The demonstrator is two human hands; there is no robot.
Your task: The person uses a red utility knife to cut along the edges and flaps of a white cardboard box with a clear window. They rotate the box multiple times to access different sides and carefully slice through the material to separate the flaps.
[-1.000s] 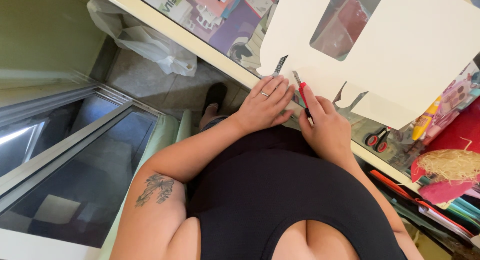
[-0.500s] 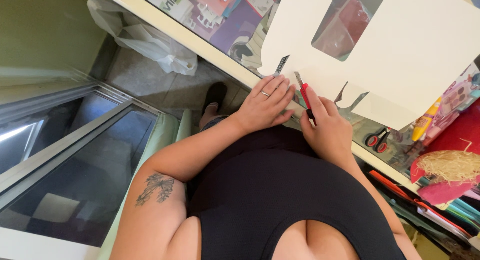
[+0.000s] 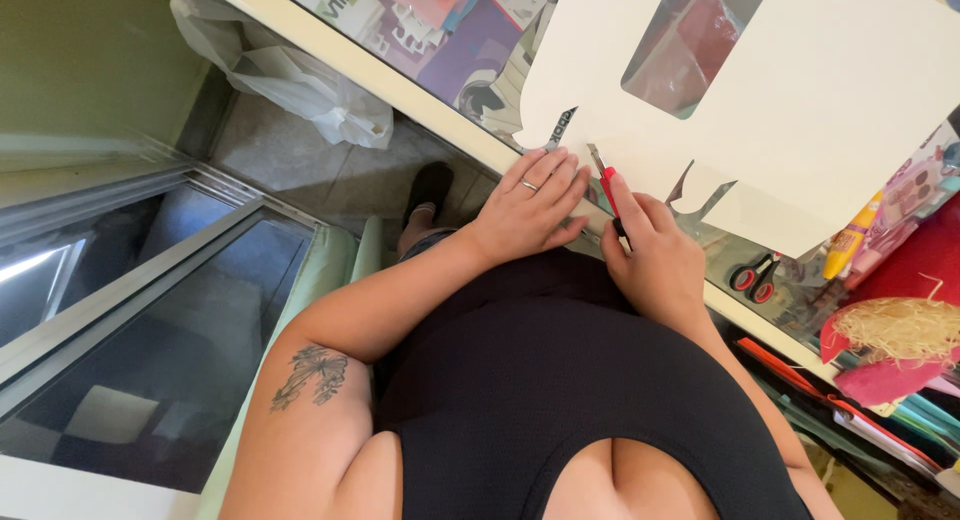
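Observation:
A large cream card sheet (image 3: 800, 110) with a window cut out of it lies on the glass-topped table (image 3: 380, 80). My left hand (image 3: 530, 205), a ring on one finger, presses flat on the sheet's near edge with fingers together. My right hand (image 3: 650, 260) grips a red craft knife (image 3: 608, 188), its blade tip on the card just beside my left fingertips. Thin slits and a notch show in the card's edge to the right of the knife.
Red-handled scissors (image 3: 750, 277) lie under the sheet's edge at right. A red bowl of straw-like fibre (image 3: 900, 330), a yellow bottle (image 3: 850, 245) and coloured papers crowd the right side. A white plastic bag (image 3: 290, 80) lies on the floor, with a glass door at left.
The knife and my right hand have slid slightly down toward me along the cut. My left hand stays pressed on the card.

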